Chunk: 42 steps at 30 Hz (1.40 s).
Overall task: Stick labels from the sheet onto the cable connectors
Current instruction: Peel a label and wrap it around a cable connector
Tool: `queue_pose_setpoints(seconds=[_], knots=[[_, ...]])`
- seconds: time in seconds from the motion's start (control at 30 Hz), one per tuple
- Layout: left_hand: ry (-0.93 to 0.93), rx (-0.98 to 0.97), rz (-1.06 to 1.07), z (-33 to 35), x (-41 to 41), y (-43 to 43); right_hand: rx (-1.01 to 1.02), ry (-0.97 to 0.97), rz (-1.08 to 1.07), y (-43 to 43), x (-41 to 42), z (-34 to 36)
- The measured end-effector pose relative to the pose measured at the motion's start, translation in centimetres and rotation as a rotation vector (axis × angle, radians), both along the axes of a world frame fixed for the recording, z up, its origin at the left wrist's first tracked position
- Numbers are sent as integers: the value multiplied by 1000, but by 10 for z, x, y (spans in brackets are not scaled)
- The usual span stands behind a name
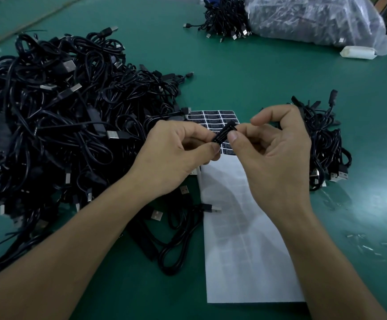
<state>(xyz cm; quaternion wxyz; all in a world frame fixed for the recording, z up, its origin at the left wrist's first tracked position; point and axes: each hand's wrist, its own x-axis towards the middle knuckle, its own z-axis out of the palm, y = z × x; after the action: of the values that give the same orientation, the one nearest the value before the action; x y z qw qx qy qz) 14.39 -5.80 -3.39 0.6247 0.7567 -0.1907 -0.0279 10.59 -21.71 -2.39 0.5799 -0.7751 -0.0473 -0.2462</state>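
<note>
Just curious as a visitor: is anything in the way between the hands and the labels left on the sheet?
Nothing visible does. The left hand and right hand pinch the black connector above the label sheet, and the remaining labels lie uncovered beyond them. The cable pile only reaches the sheet's left edge.

The label print is unreadably small.

The left hand and right hand are bare, forearms uncovered, fingers short-nailed.
</note>
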Motion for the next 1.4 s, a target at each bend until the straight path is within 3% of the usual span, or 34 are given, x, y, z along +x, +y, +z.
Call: queue_pose_setpoints(seconds=[1.4], knots=[[-12,-9,38,2,-2,-2,-251,-148,-219,13,-11,0]])
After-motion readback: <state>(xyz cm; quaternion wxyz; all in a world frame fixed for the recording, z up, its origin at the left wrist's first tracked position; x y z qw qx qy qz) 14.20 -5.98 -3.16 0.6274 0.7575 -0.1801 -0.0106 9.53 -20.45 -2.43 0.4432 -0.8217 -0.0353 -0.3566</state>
